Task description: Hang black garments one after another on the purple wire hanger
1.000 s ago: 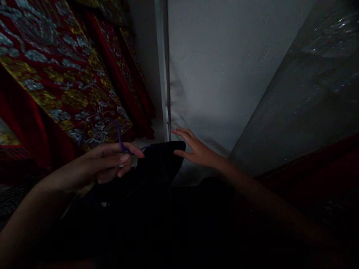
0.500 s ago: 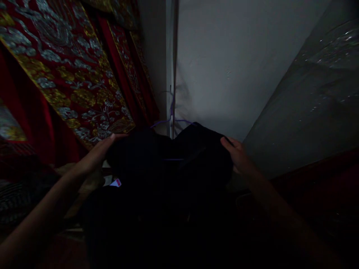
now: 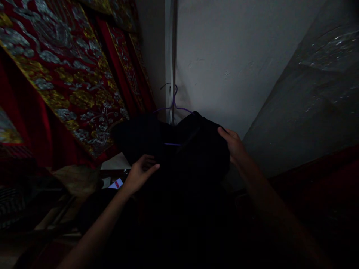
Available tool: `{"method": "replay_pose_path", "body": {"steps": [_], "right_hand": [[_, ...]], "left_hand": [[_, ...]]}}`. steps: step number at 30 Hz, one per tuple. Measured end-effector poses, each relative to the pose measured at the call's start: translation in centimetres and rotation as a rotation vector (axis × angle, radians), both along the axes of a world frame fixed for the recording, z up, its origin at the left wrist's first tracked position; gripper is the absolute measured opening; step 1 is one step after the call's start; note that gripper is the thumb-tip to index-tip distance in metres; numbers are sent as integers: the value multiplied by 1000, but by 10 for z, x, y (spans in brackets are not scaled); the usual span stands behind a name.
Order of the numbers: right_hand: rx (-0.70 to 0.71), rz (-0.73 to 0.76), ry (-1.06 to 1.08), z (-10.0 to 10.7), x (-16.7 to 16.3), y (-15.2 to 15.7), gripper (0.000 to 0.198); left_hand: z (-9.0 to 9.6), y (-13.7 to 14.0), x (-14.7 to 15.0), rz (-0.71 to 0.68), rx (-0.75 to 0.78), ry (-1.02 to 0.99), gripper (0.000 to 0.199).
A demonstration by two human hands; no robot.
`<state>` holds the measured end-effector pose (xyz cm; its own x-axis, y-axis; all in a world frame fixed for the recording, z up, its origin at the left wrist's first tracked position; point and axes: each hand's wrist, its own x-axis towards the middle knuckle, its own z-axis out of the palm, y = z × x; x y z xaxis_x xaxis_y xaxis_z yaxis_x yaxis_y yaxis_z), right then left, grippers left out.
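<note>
A black garment (image 3: 193, 164) hangs on a thin purple clothes hanger (image 3: 174, 103), whose hook is up by a narrow upright post. My right hand (image 3: 234, 144) grips the garment's right shoulder edge, thumb on top and fingers behind. In front of the garment's left chest, my left hand (image 3: 141, 173) has its thumb apart from the curved fingers. Its fingertips are at the dark cloth, though I cannot make out whether they touch it. The garment's lower part is lost in darkness.
Red cloth with gold and silver embroidery (image 3: 81, 86) hangs at the left. Behind the hanger stand the post (image 3: 170, 56) and a pale wall (image 3: 230, 56). Clear plastic sheeting (image 3: 316, 97) covers the right side. A small white-and-red card (image 3: 116, 183) lies low at the left.
My left hand has left the garment's left shoulder and moved right and down to its front. The hanger and garment sit slightly higher in view. My right hand keeps its hold.
</note>
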<state>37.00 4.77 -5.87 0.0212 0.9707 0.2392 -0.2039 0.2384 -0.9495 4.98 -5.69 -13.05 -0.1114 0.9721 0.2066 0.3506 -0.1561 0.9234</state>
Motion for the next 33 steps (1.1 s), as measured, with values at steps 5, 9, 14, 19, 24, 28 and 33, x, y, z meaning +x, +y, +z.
{"method": "replay_pose_path", "body": {"steps": [5,9,14,19,24,28,33], "right_hand": [[-16,-5,-54,-13,7,-9,38],[1,23,-51,-14,5,-11,41],[-34,25,29,-23,1,-7,47],[47,10,41,-26,-6,-7,43],[84,-59,-58,-23,4,-8,39],[287,-556,-75,-54,-2,-37,35],[118,-498,11,-117,-58,-106,14]], "left_hand": [[-5,12,39,145,44,153,44],[-1,30,46,261,97,356,36],[2,38,43,286,152,284,33],[7,49,42,353,160,365,43],[3,57,41,375,218,281,32],[-6,19,54,198,117,-48,26],[-5,-33,69,160,73,-325,21]]}}
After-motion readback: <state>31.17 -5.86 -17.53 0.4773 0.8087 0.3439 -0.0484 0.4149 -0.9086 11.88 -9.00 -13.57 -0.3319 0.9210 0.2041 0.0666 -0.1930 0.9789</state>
